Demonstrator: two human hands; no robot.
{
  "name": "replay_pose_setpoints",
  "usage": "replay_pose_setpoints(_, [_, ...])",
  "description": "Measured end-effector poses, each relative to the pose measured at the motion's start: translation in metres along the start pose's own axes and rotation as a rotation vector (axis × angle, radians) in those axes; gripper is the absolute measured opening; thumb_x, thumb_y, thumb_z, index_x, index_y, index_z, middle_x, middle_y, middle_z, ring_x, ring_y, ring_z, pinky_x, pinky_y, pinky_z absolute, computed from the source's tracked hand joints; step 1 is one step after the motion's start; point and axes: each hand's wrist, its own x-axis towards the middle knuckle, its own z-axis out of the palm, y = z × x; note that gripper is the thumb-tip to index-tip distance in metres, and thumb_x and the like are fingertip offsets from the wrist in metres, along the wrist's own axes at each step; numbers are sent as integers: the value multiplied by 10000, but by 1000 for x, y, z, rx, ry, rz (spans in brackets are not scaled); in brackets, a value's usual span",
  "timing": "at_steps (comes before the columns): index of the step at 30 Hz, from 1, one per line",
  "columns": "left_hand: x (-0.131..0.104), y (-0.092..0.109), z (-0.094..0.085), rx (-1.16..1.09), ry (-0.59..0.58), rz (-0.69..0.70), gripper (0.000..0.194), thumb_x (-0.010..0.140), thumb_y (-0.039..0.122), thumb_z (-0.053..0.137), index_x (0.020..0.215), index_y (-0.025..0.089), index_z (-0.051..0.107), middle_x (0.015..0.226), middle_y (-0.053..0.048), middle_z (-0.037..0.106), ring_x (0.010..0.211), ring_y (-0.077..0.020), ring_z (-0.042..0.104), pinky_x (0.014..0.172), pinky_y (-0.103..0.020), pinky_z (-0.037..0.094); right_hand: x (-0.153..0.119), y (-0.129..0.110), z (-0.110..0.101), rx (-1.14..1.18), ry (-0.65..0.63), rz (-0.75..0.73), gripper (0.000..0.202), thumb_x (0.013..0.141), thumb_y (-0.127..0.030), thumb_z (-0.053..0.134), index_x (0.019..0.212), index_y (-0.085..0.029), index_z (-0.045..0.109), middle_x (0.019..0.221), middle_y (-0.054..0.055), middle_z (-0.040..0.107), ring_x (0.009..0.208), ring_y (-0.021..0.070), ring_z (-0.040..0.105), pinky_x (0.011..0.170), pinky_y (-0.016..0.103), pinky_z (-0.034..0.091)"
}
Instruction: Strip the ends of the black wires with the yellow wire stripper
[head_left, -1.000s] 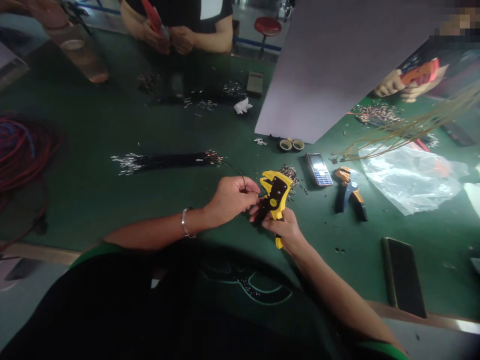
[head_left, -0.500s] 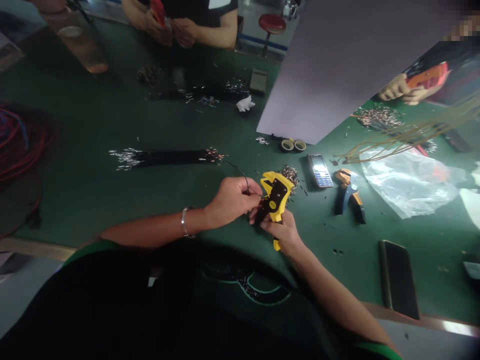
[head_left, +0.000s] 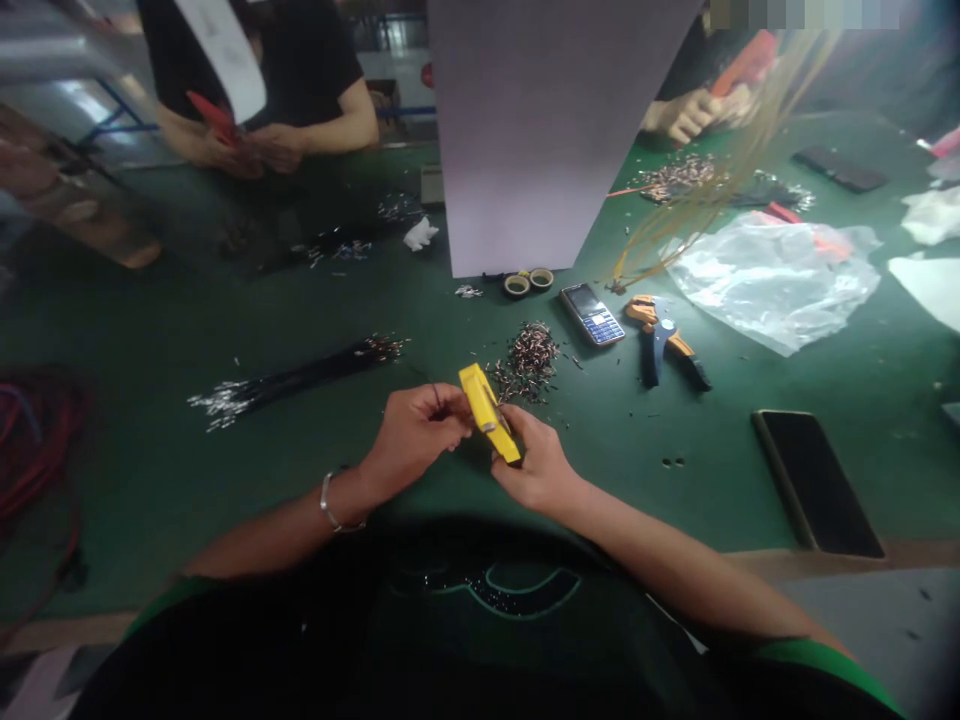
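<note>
My right hand (head_left: 541,462) is closed round a yellow wire stripper (head_left: 489,415), which is turned edge-on above the green table. Just left of the tool, my left hand (head_left: 420,435) has its fingers pinched together; a short piece of dark wire shows at the fingers, and its end near the tool is hidden. A bundle of black wires (head_left: 304,376) lies to the left, with silvery ends on one side and coppery ends on the other. Beyond the stripper sits a pile of small copper-coloured offcuts (head_left: 532,350).
A keypad phone (head_left: 592,314), an orange and dark blue tool (head_left: 663,340), tape rolls (head_left: 529,282) and a clear plastic bag (head_left: 780,280) lie beyond my right hand. A smartphone (head_left: 817,482) is at the right edge. A grey panel (head_left: 532,130) stands ahead; other people's hands hold red tools.
The view has shifted. The yellow stripper has turned from showing its broad side to its narrow edge. Both hands remain close together, and the wire no longer visibly reaches back to the bundle.
</note>
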Motion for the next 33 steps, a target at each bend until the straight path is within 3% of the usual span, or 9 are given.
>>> replay_pose_setpoints(4, [-1, -1, -1, -41, -10, 35, 70, 618, 115, 711, 662, 147, 667, 549, 30, 602, 490, -66, 497, 486, -177, 416, -1, 4, -1, -154, 53, -138, 507, 633, -173, 536, 1139, -176, 510, 1008, 136, 648, 892, 289, 624, 779, 429, 520])
replay_pose_setpoints(16, [0, -2, -3, -68, -28, 88, 109, 610, 98, 736, 694, 157, 700, 555, 29, 627, 451, -56, 493, 452, -163, 426, -1, 5, -1, -284, 99, -180, 514, 644, -176, 519, 1156, -152, 487, 1020, 135, 658, 943, 283, 637, 808, 429, 539])
replay_pose_setpoints(25, [-2, -9, -6, -104, -44, 83, 134, 644, 90, 743, 755, 159, 714, 581, 29, 639, 476, -54, 512, 472, -153, 435, 0, 5, -1, -295, 107, -207, 439, 648, -174, 500, 1085, -133, 499, 933, 136, 658, 823, 265, 639, 711, 392, 534])
replay_pose_setpoints(33, [-2, -12, -7, -85, -14, 56, 185, 595, 51, 734, 747, 156, 718, 602, 24, 644, 469, -59, 509, 448, -160, 440, 1, 2, -3, -318, 74, -198, 322, 664, -171, 486, 981, -126, 519, 795, 101, 625, 653, 207, 574, 587, 319, 450])
